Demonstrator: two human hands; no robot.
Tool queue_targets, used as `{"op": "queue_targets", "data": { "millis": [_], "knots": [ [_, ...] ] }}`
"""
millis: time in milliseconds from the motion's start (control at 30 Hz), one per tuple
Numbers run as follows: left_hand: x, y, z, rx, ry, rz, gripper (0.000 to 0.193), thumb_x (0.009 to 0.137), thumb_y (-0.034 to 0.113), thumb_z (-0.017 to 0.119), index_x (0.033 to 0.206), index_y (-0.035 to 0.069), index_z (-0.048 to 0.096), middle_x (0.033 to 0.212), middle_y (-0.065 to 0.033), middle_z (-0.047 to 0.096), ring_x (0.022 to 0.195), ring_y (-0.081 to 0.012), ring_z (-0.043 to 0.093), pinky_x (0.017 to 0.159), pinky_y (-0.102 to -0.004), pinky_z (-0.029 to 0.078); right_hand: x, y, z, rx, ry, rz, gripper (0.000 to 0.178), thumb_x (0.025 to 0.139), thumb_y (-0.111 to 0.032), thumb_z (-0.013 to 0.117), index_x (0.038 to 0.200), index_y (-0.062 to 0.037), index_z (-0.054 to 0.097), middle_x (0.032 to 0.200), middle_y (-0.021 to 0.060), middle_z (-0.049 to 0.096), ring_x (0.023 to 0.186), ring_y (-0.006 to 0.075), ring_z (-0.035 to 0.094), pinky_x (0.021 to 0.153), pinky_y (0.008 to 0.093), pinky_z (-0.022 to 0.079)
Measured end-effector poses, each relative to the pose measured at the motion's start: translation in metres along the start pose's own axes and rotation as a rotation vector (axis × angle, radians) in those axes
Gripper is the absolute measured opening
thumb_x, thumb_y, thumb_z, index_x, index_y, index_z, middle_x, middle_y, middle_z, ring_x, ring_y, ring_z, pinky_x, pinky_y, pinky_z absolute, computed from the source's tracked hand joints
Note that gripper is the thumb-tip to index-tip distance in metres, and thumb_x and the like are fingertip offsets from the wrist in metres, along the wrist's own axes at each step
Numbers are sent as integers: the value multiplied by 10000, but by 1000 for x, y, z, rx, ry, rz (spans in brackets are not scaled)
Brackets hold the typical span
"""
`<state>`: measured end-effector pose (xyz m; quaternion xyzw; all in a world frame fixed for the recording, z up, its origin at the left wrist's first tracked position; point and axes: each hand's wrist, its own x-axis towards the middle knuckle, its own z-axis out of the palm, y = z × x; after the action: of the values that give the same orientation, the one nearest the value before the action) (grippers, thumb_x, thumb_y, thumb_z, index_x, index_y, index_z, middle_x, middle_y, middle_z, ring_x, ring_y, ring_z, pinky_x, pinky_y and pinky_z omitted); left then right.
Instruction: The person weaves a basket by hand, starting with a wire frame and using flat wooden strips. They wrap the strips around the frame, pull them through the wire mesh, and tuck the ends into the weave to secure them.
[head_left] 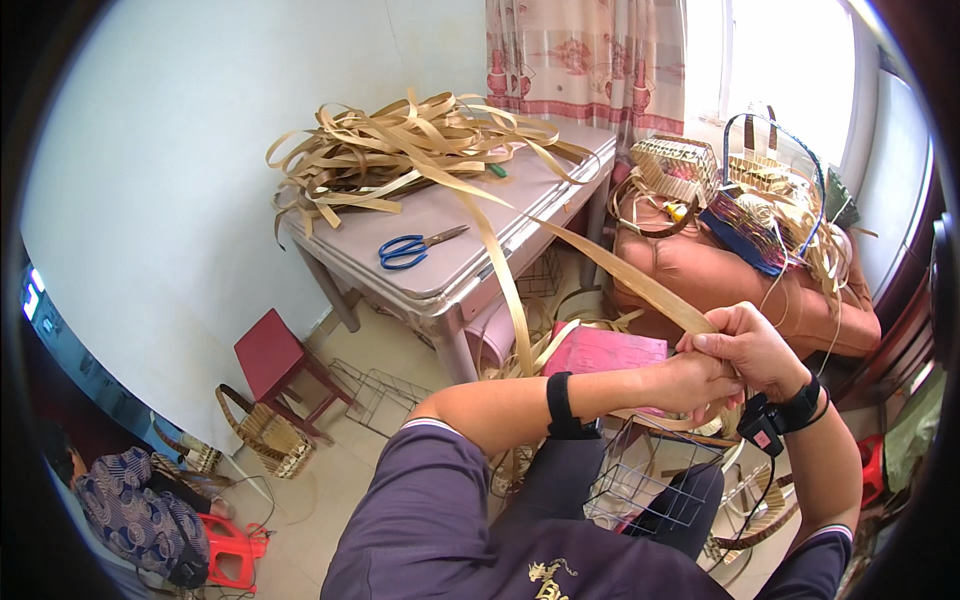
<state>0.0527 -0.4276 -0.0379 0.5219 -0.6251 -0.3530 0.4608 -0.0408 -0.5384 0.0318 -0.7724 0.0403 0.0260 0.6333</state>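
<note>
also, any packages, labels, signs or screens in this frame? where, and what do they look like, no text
Screen: far left edge against the wall, a thin lit sliver, bluish-white, mostly cut off.
Pink flat package or board: on the floor below the table, behind the person's left forearm, rectangular; which it is cannot be told.
Small tag: on the device at the right wrist, pinkish square on black.
No signs visible.

pink flat rectangular package (pixel 603 352) | lay below the table edge | glowing screen sliver (pixel 33 292) | sat at far left
</note>
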Motion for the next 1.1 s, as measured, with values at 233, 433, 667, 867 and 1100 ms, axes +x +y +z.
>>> {"op": "queue_targets", "data": {
  "millis": [233,433,667,867,1100],
  "knots": [
    [-67,28,-118,82,182,-174,307,942,206,595,1158,-5,646,938,-109,714,815,-156,691,723,-295,558,-63,33,-59,-140,418,-131,238,945,-165,550,779,-7,614,642,43,620,603,115,594,611,238,478],
    [-157,-12,-297,-266,1600,117,355,814,407,780,851,123,570,616,40,492,530,-78,503,486,-214,421,-123,93,-116,-83,614,-107,248,981,-211,530,789,-57,560,618,19,579,560,94,577,562,213,467],
    [-197,-53,-405,-729,1628,-66,1294,626,615,834,1525,80,72,1425,-226,242,1331,-341,277,1159,-538,177,-204,152,-172,-174,870,-69,260,1010,-246,508,792,-109,538,631,-22,530,553,51,525,523,178,417],
    [-147,-45,-388,-584,1518,-138,1389,556,825,708,1549,110,49,1582,-254,41,1458,-428,68,1122,-640,134,-279,174,-173,-169,936,-10,265,1010,-242,512,791,-94,521,617,-17,519,533,46,504,501,184,400],
    [-124,-106,-430,-636,1921,0,1299,613,495,870,1507,3,66,1493,-224,328,1276,-327,445,1041,-454,405,-347,245,-176,-158,1082,1,257,1013,-247,500,792,-118,521,635,-42,503,537,40,489,517,181,366]
  ]
}}
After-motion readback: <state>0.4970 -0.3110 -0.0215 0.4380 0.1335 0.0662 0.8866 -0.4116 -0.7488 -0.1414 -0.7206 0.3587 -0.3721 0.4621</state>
